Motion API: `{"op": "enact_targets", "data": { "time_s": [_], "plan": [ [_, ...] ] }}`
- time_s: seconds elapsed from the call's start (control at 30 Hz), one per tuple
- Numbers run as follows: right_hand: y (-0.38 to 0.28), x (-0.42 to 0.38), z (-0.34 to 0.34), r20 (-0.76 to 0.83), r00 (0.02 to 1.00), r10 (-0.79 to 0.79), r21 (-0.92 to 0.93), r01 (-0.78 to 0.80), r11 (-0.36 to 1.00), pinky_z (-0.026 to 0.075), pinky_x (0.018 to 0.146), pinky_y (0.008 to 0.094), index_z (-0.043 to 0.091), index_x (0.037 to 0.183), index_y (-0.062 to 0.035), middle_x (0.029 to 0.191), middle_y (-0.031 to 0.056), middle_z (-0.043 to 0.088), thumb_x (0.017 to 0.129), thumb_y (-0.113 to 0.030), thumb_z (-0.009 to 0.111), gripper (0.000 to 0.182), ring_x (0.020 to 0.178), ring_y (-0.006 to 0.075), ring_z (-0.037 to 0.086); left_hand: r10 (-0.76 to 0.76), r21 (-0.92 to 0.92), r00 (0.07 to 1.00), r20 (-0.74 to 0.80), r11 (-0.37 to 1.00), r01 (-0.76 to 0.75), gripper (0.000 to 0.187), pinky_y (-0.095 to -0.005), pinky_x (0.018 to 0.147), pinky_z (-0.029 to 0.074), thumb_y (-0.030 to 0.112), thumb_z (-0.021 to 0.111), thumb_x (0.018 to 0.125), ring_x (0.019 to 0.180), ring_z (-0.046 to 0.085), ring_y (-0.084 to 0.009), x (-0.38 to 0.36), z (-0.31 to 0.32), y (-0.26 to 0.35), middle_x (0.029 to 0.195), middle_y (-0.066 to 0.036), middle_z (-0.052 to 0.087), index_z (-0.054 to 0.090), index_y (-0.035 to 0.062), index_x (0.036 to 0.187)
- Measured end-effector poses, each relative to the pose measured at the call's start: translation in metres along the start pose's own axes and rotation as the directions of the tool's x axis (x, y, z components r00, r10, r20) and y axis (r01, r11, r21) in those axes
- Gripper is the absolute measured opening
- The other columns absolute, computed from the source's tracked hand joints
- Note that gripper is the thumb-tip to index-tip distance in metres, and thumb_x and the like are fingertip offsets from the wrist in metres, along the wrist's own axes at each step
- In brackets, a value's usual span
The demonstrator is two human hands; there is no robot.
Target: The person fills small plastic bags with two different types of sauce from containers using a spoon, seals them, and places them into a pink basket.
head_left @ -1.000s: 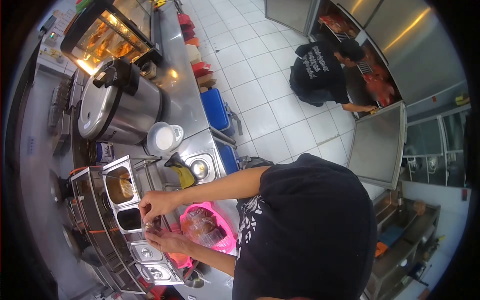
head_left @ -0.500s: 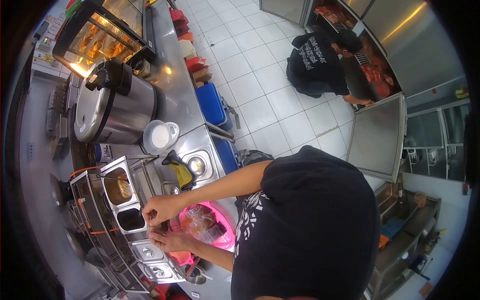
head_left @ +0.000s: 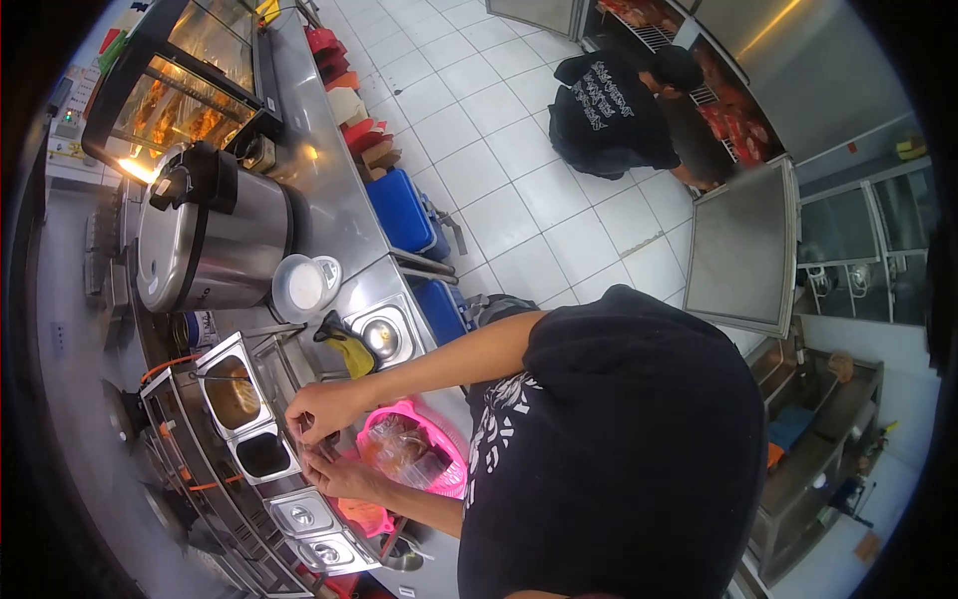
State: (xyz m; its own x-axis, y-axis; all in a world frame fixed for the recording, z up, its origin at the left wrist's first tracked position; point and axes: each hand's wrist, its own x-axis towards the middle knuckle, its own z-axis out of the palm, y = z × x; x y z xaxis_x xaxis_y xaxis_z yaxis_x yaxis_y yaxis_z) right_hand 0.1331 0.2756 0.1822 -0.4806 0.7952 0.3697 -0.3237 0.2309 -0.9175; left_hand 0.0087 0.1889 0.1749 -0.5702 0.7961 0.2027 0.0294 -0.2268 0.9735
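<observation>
My right hand (head_left: pixel 327 411) is closed in a pinch over the edge of the metal pans. Just below it, my left hand (head_left: pixel 341 477) is also closed, its fingertips close to the right ones. Whatever they hold is too small and hidden to make out. Beside them lies a pink plastic basket (head_left: pixel 457 469) with clear plastic bags (head_left: pixel 399 444) of reddish-brown food. Nearest the fingers is an open metal pan with dark contents (head_left: pixel 264 454); another pan with brown sauce (head_left: pixel 233 394) and a ladle adjoins it. Two lidded pans (head_left: pixel 299 514) sit below.
A large rice cooker (head_left: pixel 225 230), a kitchen scale with a bowl (head_left: pixel 304 285) and a yellow-black cloth (head_left: pixel 347 349) stand along the counter. A lit food display (head_left: pixel 190 100) is beyond. Behind, a co-worker (head_left: pixel 614 115) crouches at an open fridge; its door (head_left: pixel 743 250) sticks out.
The view has shifted slightly, moving the background leftward and the co-worker up and left. The co-worker's arm has moved near the fridge. Both my hands stay pinched close together.
</observation>
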Motion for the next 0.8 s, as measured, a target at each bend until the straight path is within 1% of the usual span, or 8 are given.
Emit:
{"op": "enact_targets", "data": {
  "time_s": [0.03, 0.1, 0.33, 0.43, 0.53, 0.63, 0.7, 0.8],
  "plan": [
    [0.001, -0.001, -0.001, -0.001, 1.0, 0.001, 0.0, -0.001, 1.0, 0.051, 0.066, 0.0307, 0.067, 0.085, -0.0016, 0.079, 0.0065, 0.069, 0.077, -0.017, 0.071, 0.018, 0.072, 0.0157, 0.065, -0.002, 0.001, 1.0, 0.004, 1.0, 0.002, 0.028, -0.0327, 0.089, 0.052, 0.022, 0.057, 0.1, 0.099, 0.064, -0.0226, 0.0, 0.0, -0.001, 0.109, -0.015, 0.064, 0.058, -0.0045, 0.109],
    [0.0, -0.003, -0.003, -0.003, 1.0, 0.009, -0.007, -0.009, 1.0, 0.051, 0.065, 0.0308, 0.067, 0.085, -0.0014, 0.079, 0.0067, 0.069, 0.077, -0.018, 0.071, 0.019, 0.071, 0.0158, 0.065, -0.022, 0.033, 1.0, 0.005, 0.999, 0.022, 0.028, -0.0346, 0.094, 0.051, 0.022, 0.056, 0.1, 0.103, 0.064, -0.0235, 0.0, 0.001, -0.001, 0.112, -0.017, 0.064, 0.057, -0.0053, 0.108],
    [0.0, -0.007, -0.007, 0.023, 1.0, 0.016, -0.043, -0.015, 0.999, 0.051, 0.064, 0.0318, 0.068, 0.086, -0.0002, 0.077, 0.0078, 0.07, 0.077, -0.02, 0.071, 0.022, 0.07, 0.0172, 0.066, 0.008, 0.032, 0.999, 0.04, 0.999, -0.009, 0.028, -0.0337, 0.093, 0.051, 0.022, 0.057, 0.1, 0.102, 0.064, -0.0217, -0.003, 0.0, -0.004, 0.111, -0.016, 0.065, 0.059, -0.005, 0.109],
    [0.002, -0.007, -0.005, 0.043, 0.998, 0.053, -0.011, -0.053, 0.999, 0.051, 0.064, 0.032, 0.069, 0.084, -0.0003, 0.076, 0.0084, 0.069, 0.077, -0.022, 0.071, 0.023, 0.07, 0.0176, 0.066, -0.022, 0.071, 0.999, 0.043, 0.997, 0.019, 0.03, -0.0324, 0.091, 0.051, 0.022, 0.058, 0.1, 0.101, 0.064, -0.0213, -0.003, -0.004, -0.006, 0.109, -0.015, 0.065, 0.06, -0.0053, 0.11],
    [0.003, -0.008, -0.005, 0.049, 0.999, 0.018, -0.045, -0.016, 0.999, 0.051, 0.063, 0.0323, 0.069, 0.083, -0.0002, 0.075, 0.0086, 0.069, 0.077, -0.023, 0.071, 0.023, 0.069, 0.0177, 0.066, 0.002, 0.069, 0.998, 0.062, 0.998, -0.006, 0.032, -0.0319, 0.091, 0.051, 0.023, 0.058, 0.1, 0.101, 0.063, -0.0213, -0.008, -0.002, -0.003, 0.109, -0.015, 0.065, 0.06, -0.006, 0.111],
    [0.004, -0.01, -0.005, 0.066, 0.997, 0.045, -0.06, -0.041, 0.997, 0.051, 0.062, 0.0325, 0.069, 0.082, 0.0, 0.074, 0.0087, 0.069, 0.077, -0.023, 0.071, 0.023, 0.068, 0.0177, 0.066, -0.001, 0.119, 0.997, 0.079, 0.993, -0.009, 0.033, -0.0325, 0.091, 0.052, 0.025, 0.058, 0.1, 0.101, 0.063, -0.0212, -0.013, 0.001, 0.002, 0.109, -0.015, 0.065, 0.06, -0.0066, 0.111],
    [0.004, -0.011, -0.005, 0.063, 0.997, 0.04, -0.07, -0.035, 0.997, 0.05, 0.062, 0.0325, 0.069, 0.082, 0.0001, 0.074, 0.0087, 0.069, 0.077, -0.023, 0.071, 0.023, 0.068, 0.0178, 0.066, 0.008, 0.134, 0.999, 0.038, 0.991, -0.013, 0.034, -0.0331, 0.091, 0.052, 0.025, 0.058, 0.1, 0.1, 0.063, -0.021, -0.014, 0.004, 0.001, 0.107, -0.016, 0.065, 0.06, -0.0068, 0.11],
    [0.002, -0.013, -0.006, 0.059, 0.998, 0.029, -0.087, -0.024, 0.996, 0.05, 0.061, 0.0324, 0.069, 0.082, 0.0002, 0.074, 0.0087, 0.069, 0.077, -0.023, 0.071, 0.024, 0.067, 0.0178, 0.065, 0.008, 0.187, 0.999, 0.045, 0.982, -0.017, 0.034, -0.0329, 0.091, 0.052, 0.025, 0.058, 0.1, 0.099, 0.063, -0.0212, -0.018, 0.007, 0.006, 0.107, -0.016, 0.064, 0.059, -0.0072, 0.111]
  ]
}}
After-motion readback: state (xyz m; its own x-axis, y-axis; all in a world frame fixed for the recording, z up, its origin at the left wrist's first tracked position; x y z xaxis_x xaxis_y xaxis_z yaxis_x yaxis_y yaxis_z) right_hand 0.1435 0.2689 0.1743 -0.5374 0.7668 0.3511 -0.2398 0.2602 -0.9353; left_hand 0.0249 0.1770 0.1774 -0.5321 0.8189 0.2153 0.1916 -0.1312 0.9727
